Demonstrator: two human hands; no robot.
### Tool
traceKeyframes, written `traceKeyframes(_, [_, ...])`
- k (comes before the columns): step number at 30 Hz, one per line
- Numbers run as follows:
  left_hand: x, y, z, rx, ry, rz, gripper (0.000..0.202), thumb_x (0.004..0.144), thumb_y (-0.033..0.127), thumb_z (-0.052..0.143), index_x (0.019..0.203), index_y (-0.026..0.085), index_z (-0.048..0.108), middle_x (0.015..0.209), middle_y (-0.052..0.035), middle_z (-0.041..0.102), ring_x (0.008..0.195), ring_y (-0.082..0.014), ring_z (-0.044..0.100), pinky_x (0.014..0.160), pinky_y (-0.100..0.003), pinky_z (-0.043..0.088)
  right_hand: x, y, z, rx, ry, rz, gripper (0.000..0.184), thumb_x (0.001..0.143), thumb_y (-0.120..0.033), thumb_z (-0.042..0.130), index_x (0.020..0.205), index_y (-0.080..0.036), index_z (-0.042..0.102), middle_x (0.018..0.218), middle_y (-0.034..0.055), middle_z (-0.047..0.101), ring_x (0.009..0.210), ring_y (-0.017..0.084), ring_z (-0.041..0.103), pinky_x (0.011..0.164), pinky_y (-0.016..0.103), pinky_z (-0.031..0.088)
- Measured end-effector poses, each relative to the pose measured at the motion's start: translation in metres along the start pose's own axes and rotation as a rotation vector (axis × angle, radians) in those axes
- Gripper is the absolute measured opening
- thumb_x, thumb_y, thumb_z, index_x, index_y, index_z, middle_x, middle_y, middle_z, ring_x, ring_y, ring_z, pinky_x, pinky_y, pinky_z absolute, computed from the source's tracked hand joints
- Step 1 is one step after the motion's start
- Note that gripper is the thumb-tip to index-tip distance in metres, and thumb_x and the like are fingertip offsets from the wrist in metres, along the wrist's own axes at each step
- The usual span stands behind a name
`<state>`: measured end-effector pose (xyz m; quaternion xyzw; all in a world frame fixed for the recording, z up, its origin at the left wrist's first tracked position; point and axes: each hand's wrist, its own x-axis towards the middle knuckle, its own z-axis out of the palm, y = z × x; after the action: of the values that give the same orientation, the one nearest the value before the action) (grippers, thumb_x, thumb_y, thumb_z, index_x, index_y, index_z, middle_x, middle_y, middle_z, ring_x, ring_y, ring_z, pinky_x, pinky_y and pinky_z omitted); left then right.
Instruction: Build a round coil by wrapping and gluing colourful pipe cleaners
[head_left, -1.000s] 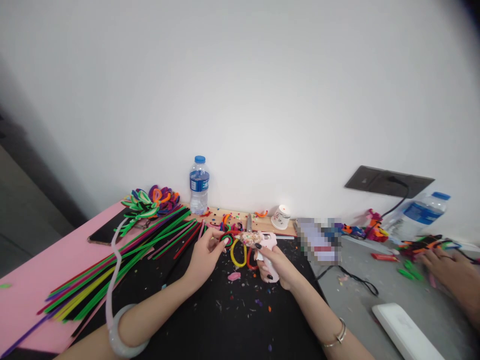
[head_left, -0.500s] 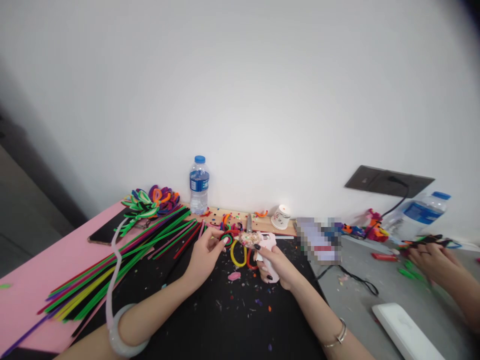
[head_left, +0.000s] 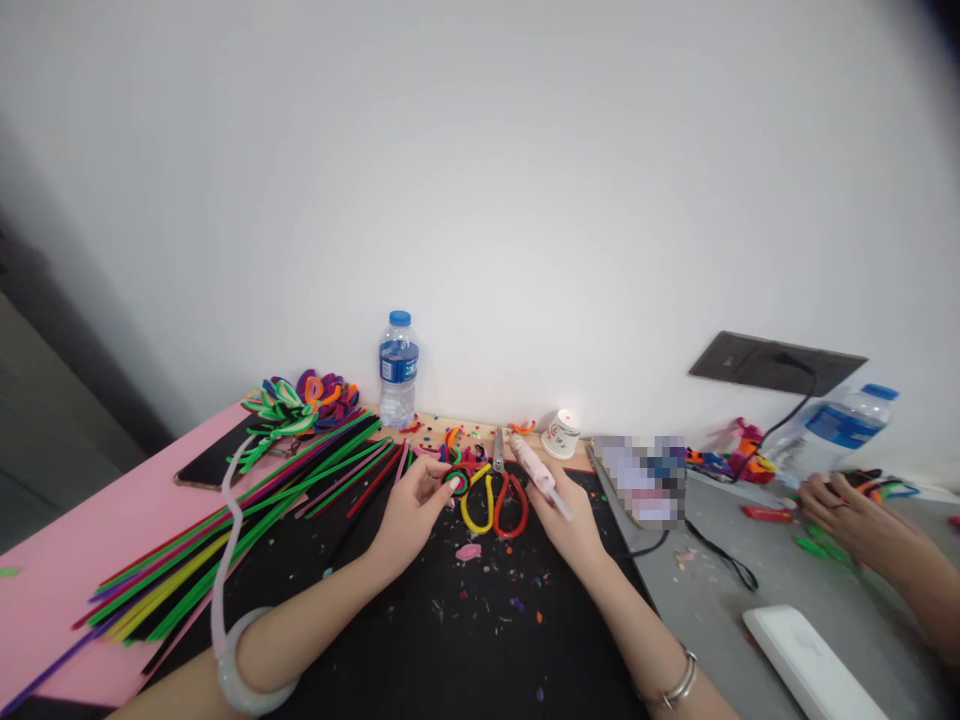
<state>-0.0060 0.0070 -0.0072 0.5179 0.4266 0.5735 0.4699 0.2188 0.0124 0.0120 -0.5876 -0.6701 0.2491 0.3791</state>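
Note:
My left hand (head_left: 409,515) pinches a small coiled pipe-cleaner ring (head_left: 455,481) of green, red and black just above the black mat (head_left: 450,640). A white bangle sits on that wrist. My right hand (head_left: 571,522) grips the handle of a pink glue gun (head_left: 531,461), which points away from me toward the wall, low over the mat. Between my hands lie scissors (head_left: 495,497) with one yellow and one red handle loop.
Long pipe cleaners (head_left: 247,520) fan across the pink board at left, beside a phone (head_left: 214,462) and a finished pipe-cleaner flower (head_left: 296,400). A water bottle (head_left: 398,370) and a paper cup (head_left: 561,434) stand by the wall. Another person's hands (head_left: 851,518) work at right.
My right hand has swung the glue gun away from the ring, back and to the right, uncovering the scissors. My left hand stays put. The other person's hands shifted left.

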Motion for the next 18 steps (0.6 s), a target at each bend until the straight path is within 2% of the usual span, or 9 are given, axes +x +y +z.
traceKeyframes(3, [-0.001,-0.003,0.000,-0.005,-0.039,-0.015,0.016,0.078,0.031,0.064,0.083,0.020,0.053,0.067,0.0059,0.053,0.061,-0.0126,0.058,0.061,-0.027,0.049,0.001,0.005,-0.003,-0.209,0.063,-0.001,0.026,0.078,-0.025,0.060,0.103,-0.023,0.059,0.093,0.0094,0.066,0.084,0.029,0.061,0.068,0.035,0.040])
traceKeyframes(8, [-0.002,-0.006,0.000,0.005,-0.092,-0.019,0.014,0.079,0.029,0.063,0.083,0.020,0.053,0.065,0.0061,0.053,0.059,-0.0119,0.056,0.061,-0.026,0.046,0.003,0.016,-0.001,-0.404,0.088,-0.023,0.030,0.075,-0.022,0.062,0.104,-0.019,0.060,0.092,0.0128,0.064,0.084,0.032,0.061,0.066,0.036,0.042])
traceKeyframes(11, [-0.004,-0.005,0.000,0.015,-0.120,-0.023,0.013,0.079,0.028,0.063,0.082,0.019,0.053,0.063,0.0067,0.051,0.057,-0.0117,0.055,0.060,-0.026,0.044,0.003,0.016,0.002,-0.447,0.112,-0.070,0.040,0.075,-0.021,0.061,0.114,-0.017,0.056,0.104,0.0176,0.061,0.092,0.036,0.058,0.070,0.043,0.044])
traceKeyframes(14, [-0.004,-0.005,0.001,0.020,-0.147,-0.030,0.013,0.079,0.028,0.063,0.082,0.019,0.054,0.065,0.0061,0.052,0.058,-0.0118,0.055,0.060,-0.026,0.044,0.000,0.007,0.005,-0.445,0.144,-0.144,0.045,0.077,-0.019,0.057,0.121,-0.017,0.050,0.120,0.0192,0.054,0.104,0.037,0.052,0.081,0.050,0.043])
traceKeyframes(16, [-0.004,-0.005,0.001,0.021,-0.166,-0.037,0.013,0.079,0.028,0.063,0.082,0.020,0.054,0.065,0.0060,0.052,0.058,-0.0119,0.056,0.060,-0.026,0.044,-0.004,-0.003,0.007,-0.412,0.140,-0.218,0.039,0.081,-0.019,0.052,0.121,-0.019,0.049,0.125,0.0161,0.052,0.114,0.033,0.048,0.092,0.048,0.041])
traceKeyframes(18, [-0.005,-0.005,0.002,0.023,-0.191,-0.046,0.013,0.079,0.029,0.063,0.082,0.020,0.054,0.064,0.0061,0.052,0.056,-0.0119,0.056,0.059,-0.025,0.044,-0.010,-0.013,0.008,-0.358,0.094,-0.307,0.032,0.087,-0.019,0.046,0.119,-0.022,0.049,0.124,0.0119,0.053,0.117,0.026,0.048,0.096,0.041,0.041])
